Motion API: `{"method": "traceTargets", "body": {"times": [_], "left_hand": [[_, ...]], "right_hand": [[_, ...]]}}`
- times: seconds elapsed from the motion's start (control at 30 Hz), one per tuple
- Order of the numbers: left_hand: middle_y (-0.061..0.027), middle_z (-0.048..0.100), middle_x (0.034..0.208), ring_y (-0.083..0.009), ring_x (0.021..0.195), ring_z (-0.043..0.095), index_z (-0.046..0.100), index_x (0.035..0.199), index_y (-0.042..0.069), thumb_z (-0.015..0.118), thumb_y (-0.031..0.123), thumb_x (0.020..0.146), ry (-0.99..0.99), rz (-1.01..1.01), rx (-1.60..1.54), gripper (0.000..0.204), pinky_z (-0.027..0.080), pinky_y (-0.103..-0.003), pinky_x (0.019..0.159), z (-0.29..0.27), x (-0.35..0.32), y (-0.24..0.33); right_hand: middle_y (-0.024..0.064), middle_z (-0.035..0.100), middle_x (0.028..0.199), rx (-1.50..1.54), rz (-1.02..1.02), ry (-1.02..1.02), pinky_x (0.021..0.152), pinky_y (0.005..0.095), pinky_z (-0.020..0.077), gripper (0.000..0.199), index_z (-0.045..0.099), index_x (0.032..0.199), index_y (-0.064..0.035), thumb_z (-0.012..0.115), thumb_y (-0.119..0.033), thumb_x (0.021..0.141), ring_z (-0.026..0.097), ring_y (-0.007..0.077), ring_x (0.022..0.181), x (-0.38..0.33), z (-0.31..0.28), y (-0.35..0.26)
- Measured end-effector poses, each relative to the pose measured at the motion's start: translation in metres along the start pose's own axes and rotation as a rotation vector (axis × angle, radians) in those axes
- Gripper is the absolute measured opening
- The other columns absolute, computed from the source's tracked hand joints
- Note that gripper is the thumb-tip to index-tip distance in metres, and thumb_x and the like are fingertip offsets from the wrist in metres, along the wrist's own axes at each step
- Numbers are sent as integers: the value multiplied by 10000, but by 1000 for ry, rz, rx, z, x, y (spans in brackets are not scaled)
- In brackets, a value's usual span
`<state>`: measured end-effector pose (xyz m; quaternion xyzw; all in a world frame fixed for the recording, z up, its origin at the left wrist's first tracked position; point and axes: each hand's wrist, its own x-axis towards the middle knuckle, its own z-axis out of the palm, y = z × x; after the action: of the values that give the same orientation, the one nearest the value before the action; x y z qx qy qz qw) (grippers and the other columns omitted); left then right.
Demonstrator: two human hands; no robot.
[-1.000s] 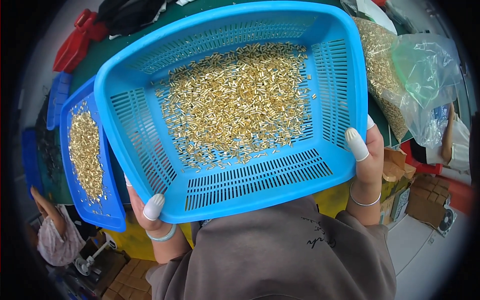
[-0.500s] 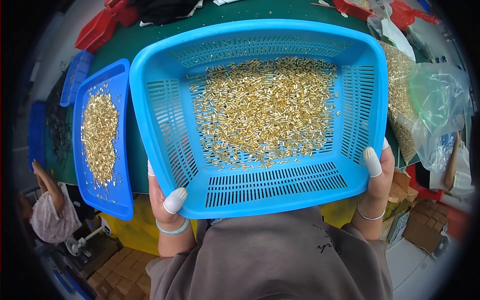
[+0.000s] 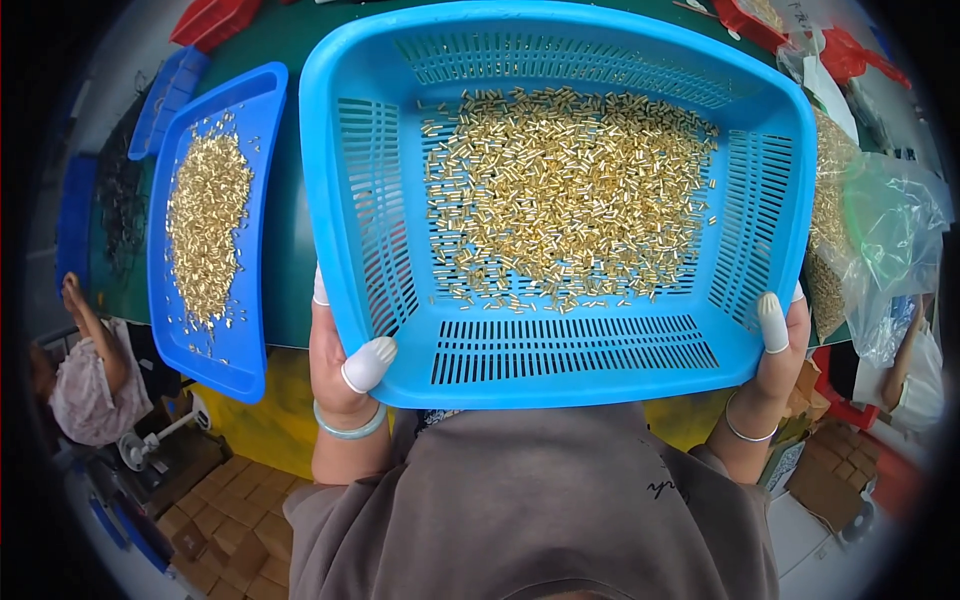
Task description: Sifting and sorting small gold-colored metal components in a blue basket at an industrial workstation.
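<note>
A light-blue slotted plastic basket [image 3: 575,382] is held up in front of me by both hands. Many small gold metal tubes [image 3: 570,195] are spread over its bottom. My left hand [image 3: 340,365] grips the near left corner, its thumb in a white finger cot over the rim. At the near right corner my right hand [image 3: 783,345] clasps the rim the same way, also with a white cot on the thumb. The other fingers are mostly hidden behind the basket walls. Left of the basket lies a darker blue tray [image 3: 262,215] with a heap of similar gold pieces [image 3: 207,225].
The green table [image 3: 290,290] carries another blue tray [image 3: 168,100] at the far left and red bins [image 3: 215,22]. Clear plastic bags [image 3: 890,240] and a bag of small gold pieces [image 3: 828,190] lie at the right. Other people's arms [image 3: 100,335] show at both sides. Cardboard boxes [image 3: 230,520] stand below.
In the picture the basket has shifted right and slightly up, with both hands still on it. The dark blue tray appears higher too, as my view has moved. The gold tubes lie much as before.
</note>
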<state>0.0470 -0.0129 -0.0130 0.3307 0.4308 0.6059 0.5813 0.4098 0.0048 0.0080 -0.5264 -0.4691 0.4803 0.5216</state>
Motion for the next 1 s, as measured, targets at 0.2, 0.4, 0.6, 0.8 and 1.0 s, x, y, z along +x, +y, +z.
{"method": "traceTargets", "body": {"times": [0.2, 0.4, 0.6, 0.8, 1.0], "left_hand": [[-168, 335, 1338, -296, 1226, 362, 161, 1376, -6, 616, 74, 636, -19, 13, -20, 873, 285, -410, 1019, -1, -1, -2], [-164, 338, 1336, -295, 1222, 366, 162, 1377, -4, 621, 73, 638, -28, 5, -2, 873, 288, -410, 1018, -5, 0, -3], [-166, 339, 1334, -298, 1220, 368, 160, 1378, 0, 618, 59, 632, -14, 2, -12, 878, 291, -409, 1016, -2, -1, -2], [-174, 340, 1331, -306, 1217, 367, 157, 1379, 3, 611, 50, 621, -16, 13, -21, 885, 291, -412, 1015, -2, 1, -2], [-183, 342, 1325, -311, 1209, 373, 158, 1376, -9, 602, 51, 615, 3, 20, 8, 883, 294, -415, 1011, -2, 2, -5]], "right_hand": [[144, 497, 1194, -3, 8, -19, 903, 323, 401, 440, 376, 1253, 65, 482, -121, 869, 512, 204, 1054, -2, -5, 3], [153, 490, 1205, 22, -2, 4, 907, 332, 400, 440, 373, 1255, 71, 467, -146, 884, 512, 209, 1054, -4, -5, 5], [158, 491, 1206, 39, -9, 5, 905, 334, 403, 443, 379, 1252, 74, 462, -179, 898, 513, 212, 1051, -2, -6, 6], [120, 530, 1150, 75, 3, 35, 868, 285, 412, 451, 401, 1240, 68, 516, -178, 880, 527, 170, 1005, 0, 0, 5], [113, 534, 1141, 78, -11, 36, 862, 281, 413, 444, 410, 1233, 65, 519, -180, 880, 531, 165, 993, 2, 0, 3]]}}
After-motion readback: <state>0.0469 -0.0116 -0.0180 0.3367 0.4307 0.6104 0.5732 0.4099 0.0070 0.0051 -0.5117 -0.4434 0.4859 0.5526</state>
